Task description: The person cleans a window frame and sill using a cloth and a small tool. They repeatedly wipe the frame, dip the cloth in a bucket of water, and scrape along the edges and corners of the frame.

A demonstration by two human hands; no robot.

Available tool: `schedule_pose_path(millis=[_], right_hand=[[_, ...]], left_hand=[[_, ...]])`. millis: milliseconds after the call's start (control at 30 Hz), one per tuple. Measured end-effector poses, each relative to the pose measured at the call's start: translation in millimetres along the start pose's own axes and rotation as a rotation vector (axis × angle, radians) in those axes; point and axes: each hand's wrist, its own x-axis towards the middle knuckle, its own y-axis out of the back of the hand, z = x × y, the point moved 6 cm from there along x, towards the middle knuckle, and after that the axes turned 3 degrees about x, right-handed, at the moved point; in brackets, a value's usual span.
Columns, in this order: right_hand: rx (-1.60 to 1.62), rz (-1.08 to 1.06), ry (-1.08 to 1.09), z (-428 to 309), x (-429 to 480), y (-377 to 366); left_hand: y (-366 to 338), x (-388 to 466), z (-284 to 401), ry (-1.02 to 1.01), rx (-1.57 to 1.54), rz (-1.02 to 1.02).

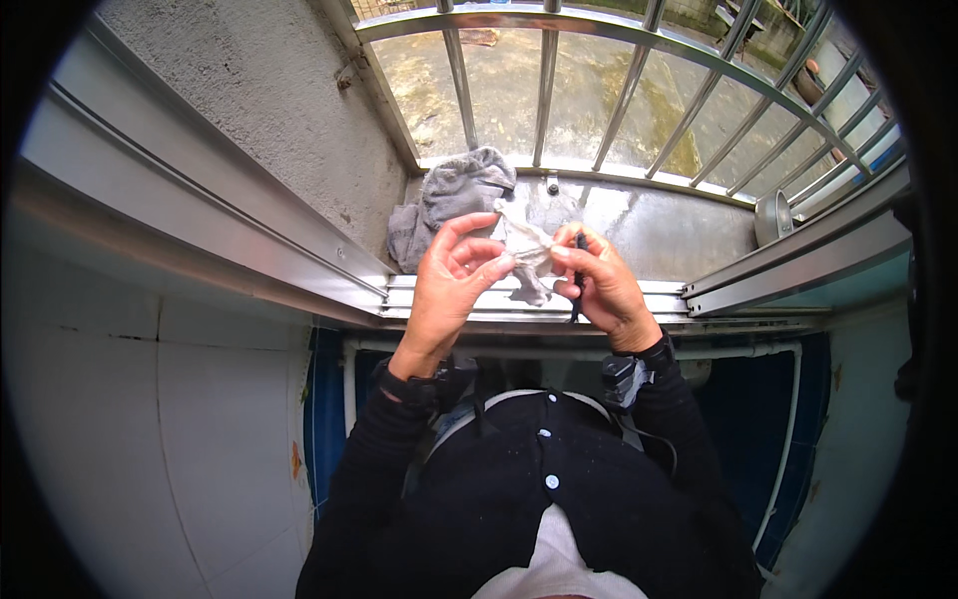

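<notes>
My left hand point(458, 273) pinches the left side of a crumpled, thin whitish piece point(526, 243), either wet tissue or cloth. My right hand point(602, 277) grips the same piece at its right edge between thumb and forefinger. A narrow dark object point(579, 277), perhaps a cord or a strip of fabric, hangs within the curled fingers of my right hand. Both hands are above the window sill track point(644, 290). Just beyond my left hand, a bunched grey towel point(464, 187) lies on the metal ledge point(666, 224).
Metal bars point(546, 97) close off the ledge's far side, with a concrete yard point(509, 90) beyond. A metal pan point(774, 217) stands at the ledge's right end. Sliding window frames point(224, 187) flank the opening. Below the sill runs a white pipe point(782, 434).
</notes>
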Motion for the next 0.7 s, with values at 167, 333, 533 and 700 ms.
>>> schedule_pose_path(millis=[167,333,533,700], right_hand=[[-0.324,0.075,0.14,-10.0,-0.6,1.6],[-0.634,0.084,0.443,-27.6,-1.8,-15.6],[-0.729,0.183,0.661,-66.6,-8.7,-12.5],[-0.492,0.031,0.388,-60.6,-5.4,-20.8]], left_hand=[[-0.7,0.1,-2.6,0.121,-0.253,0.029],[-22.7,2.0,-13.0,0.095,-0.059,-0.048],[7.9,-3.1,-10.0,0.165,0.102,-0.129],[-7.7,2.9,-34.8,0.314,-0.203,-0.122]])
